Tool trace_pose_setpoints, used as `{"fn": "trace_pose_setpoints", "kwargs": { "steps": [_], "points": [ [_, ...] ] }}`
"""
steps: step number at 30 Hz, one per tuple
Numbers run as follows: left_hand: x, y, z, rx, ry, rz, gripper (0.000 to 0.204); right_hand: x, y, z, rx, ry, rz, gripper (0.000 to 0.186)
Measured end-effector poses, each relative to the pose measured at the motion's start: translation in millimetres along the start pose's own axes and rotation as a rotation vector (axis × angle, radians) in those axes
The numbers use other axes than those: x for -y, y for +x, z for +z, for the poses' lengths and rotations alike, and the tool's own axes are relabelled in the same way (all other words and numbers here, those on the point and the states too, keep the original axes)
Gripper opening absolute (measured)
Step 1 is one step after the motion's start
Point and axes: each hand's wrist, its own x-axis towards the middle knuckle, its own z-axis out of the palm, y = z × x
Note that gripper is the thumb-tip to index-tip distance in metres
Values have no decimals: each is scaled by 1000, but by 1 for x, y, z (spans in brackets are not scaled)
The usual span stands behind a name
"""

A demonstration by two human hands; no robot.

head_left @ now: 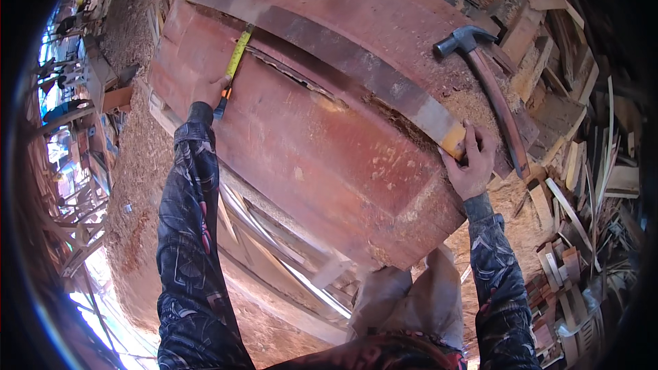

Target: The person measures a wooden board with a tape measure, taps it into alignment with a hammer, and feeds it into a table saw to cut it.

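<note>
In my left hand (211, 90) is a tape measure, its yellow blade (238, 55) drawn out across the reddish board to the edge of a long wooden strip (329, 44). The strip lies lengthwise over the board and looks curved in this view. At its right end, my right hand (473, 164) has its fingers and thumb closed around the pale tip. A cracked, splintered gap (295, 75) runs along the board below the strip. To the right of the strip rests a claw hammer (483, 72) with a dark head and brown wooden handle.
The reddish wooden board (329, 144) forms the work surface, dusted with sawdust. Scrap wood pieces (562, 274) are heaped at the right. Sawdust (133, 185) covers the ground at the left, and long slats (274, 233) lie below the board's near edge.
</note>
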Motion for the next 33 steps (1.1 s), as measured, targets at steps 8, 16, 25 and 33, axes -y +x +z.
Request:
{"fn": "trace_pose_setpoints", "kwargs": {
  "steps": [8,16,25,33],
  "points": [
    [2,-7,13,-84,-50,27,42,-4,-3,2,-16,3,-18,79],
    [24,4,14,-144,-19,55,44,2,1,1,20,-9,16,76],
    [13,-2,15,-124,-121,49,41,-1,-1,3,-8,1,5,75],
    [10,-1,30,-175,7,14,39,-2,-3,-2,-1,-30,8,74]
  ]
}}
